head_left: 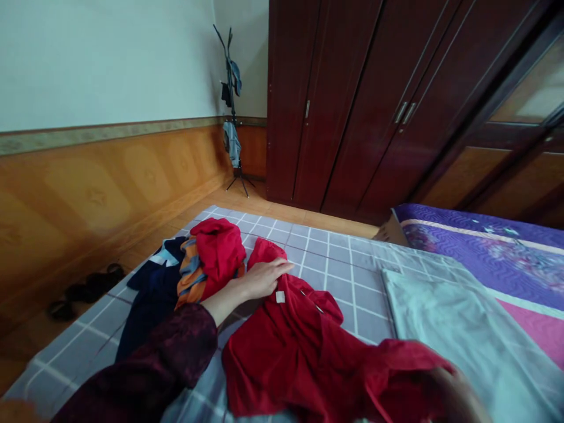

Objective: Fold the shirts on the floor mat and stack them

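Observation:
A red cloth garment (299, 352) lies spread and rumpled on the grey checked bedsheet (339, 276), with a small white label (280, 296) showing on it. My left hand (262, 279), in a dark maroon sleeve (150, 367), rests flat on the garment's upper part, gripping nothing. My right hand (453, 393) is blurred at the lower right edge, over the garment's far end; whether it grips the cloth is hidden. Beyond my left hand is a heap of clothes: a red piece (218, 255), an orange-and-blue striped piece (190, 273) and a navy piece (152, 299).
A folded pale sheet (462, 329) lies to the right, beside a purple and pink quilt (489, 247). Dark red wardrobes (352, 100) stand ahead. A coat stand with hanging clothes (232, 111) stands in the corner, and dark sandals (86, 291) are on the floor at left.

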{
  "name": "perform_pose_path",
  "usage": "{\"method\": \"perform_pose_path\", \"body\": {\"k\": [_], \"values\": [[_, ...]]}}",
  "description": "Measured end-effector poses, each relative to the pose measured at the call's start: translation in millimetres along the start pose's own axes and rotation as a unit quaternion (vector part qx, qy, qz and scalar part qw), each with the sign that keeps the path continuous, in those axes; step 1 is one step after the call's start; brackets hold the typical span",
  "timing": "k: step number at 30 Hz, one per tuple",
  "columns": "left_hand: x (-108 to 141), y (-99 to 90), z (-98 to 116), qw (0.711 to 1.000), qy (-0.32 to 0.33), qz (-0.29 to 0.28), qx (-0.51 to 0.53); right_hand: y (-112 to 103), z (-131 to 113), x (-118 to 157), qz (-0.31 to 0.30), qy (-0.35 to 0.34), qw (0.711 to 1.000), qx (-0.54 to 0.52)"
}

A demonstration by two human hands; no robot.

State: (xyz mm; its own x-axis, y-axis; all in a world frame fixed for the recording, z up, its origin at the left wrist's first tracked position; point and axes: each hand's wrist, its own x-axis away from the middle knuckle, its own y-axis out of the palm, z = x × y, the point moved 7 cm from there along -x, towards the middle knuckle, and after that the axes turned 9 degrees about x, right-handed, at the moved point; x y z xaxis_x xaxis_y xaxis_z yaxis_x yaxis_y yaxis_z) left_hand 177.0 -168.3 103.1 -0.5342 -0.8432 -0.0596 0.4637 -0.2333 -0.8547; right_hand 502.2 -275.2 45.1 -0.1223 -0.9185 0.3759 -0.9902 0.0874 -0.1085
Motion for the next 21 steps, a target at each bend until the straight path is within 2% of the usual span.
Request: {"method": "perform_pose_path", "body": {"k": [2, 3, 5, 7, 9, 11, 13, 15, 18, 20, 21], "values": [[-11.5, -2.3, 0.0, 1.000, -0.011, -0.002, -0.011, -6.9, -12.3, -7.6, 0.051, -0.037, 0.997, 0.037], [-14.5, -10.5, 3.4, 1.000, -0.014, 0.010, -0.012, -10.6, -16.2, -9.3, 0.084, -0.056, 0.993, 0.054], [-13.2, -41.1, 15.7, 0.997, -0.009, 0.071, -0.002, -14.2, -15.2, -7.7, 0.140, -0.072, 0.982, 0.101], [-1.9, -82.1, 31.5, 0.986, 0.007, 0.167, 0.014, -12.1, -11.2, 0.2, 0.181, -0.102, 0.963, 0.171], [14.6, -117.3, 45.5, 0.969, 0.017, 0.248, 0.019, 2.4, -15.4, 12.8, 0.186, -0.194, 0.924, 0.272], [27.3, -135.0, 54.6, 0.961, 0.012, 0.275, 0.011, 29.0, -25.0, 27.7, 0.166, -0.313, 0.860, 0.367], [33.6, -136.6, 59.0, 0.964, 0.003, 0.264, 0.010, 60.1, -33.8, 36.8, 0.137, -0.397, 0.801, 0.426], [35.8, -129.9, 60.9, 0.970, 0.002, 0.244, 0.024, 89.3, -43.4, 34.9, 0.109, -0.442, 0.771, 0.445], [38.7, -122.8, 61.9, 0.972, 0.008, 0.231, 0.042, 122.9, -64.3, 20.7, 0.059, -0.488, 0.752, 0.439], [44.5, -126.5, 60.3, 0.969, 0.008, 0.244, 0.036, 128.6, -84.9, 16.0, 0.023, -0.505, 0.757, 0.413], [49.2, -130.0, 58.4, 0.967, 0.002, 0.253, 0.026, 123.7, -97.1, 17.6, 0.011, -0.505, 0.770, 0.390]]}}
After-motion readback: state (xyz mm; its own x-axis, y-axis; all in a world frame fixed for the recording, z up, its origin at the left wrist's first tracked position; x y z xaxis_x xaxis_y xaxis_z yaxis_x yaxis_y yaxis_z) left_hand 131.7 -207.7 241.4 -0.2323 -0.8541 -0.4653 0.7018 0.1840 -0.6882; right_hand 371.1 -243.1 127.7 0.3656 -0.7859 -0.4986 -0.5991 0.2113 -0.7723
